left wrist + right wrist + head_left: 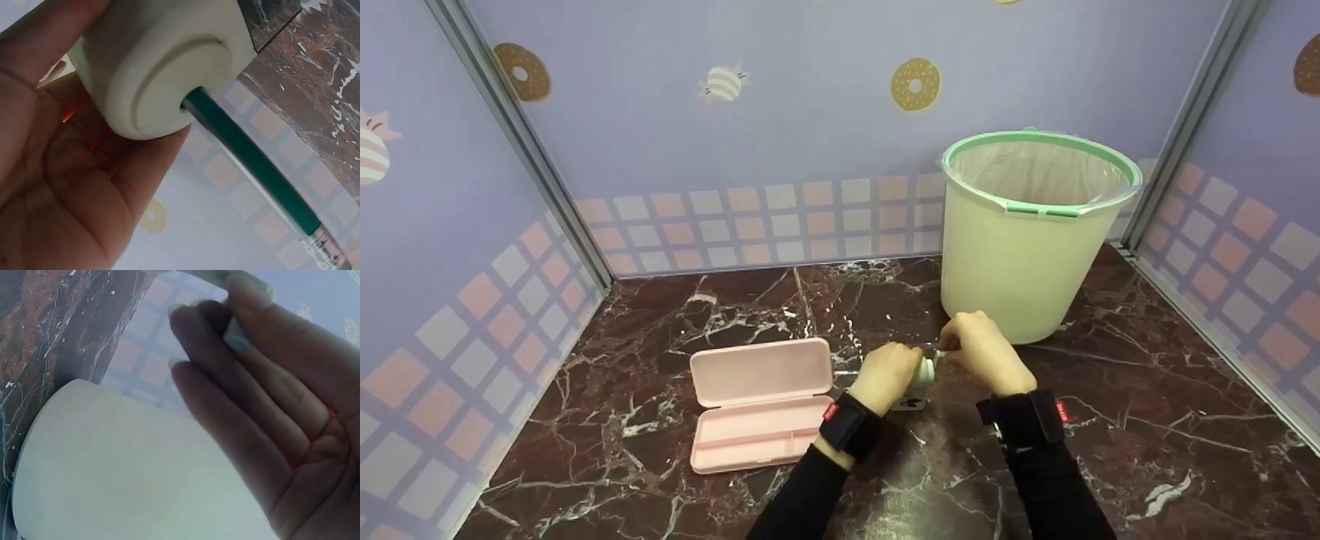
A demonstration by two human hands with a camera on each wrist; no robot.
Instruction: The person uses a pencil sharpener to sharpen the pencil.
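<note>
My left hand (891, 369) grips a small cream pencil sharpener (926, 371) standing on the marble table. In the left wrist view the sharpener's round face (163, 67) has a green pencil (253, 163) pushed into its hole, metal ferrule outward. In the head view the pencil's end (847, 373) pokes out to the left of that hand. My right hand (958, 346) sits at the sharpener's right side, fingers curled and pinching a small pale part (236, 338) of it. What that part is stays hidden by the fingers.
An open pink pencil case (761, 401) lies left of the hands. A pale green waste bin (1035, 232) with a clear liner stands just behind the right hand. Patterned walls close in the dark marble table (1147, 420) on three sides.
</note>
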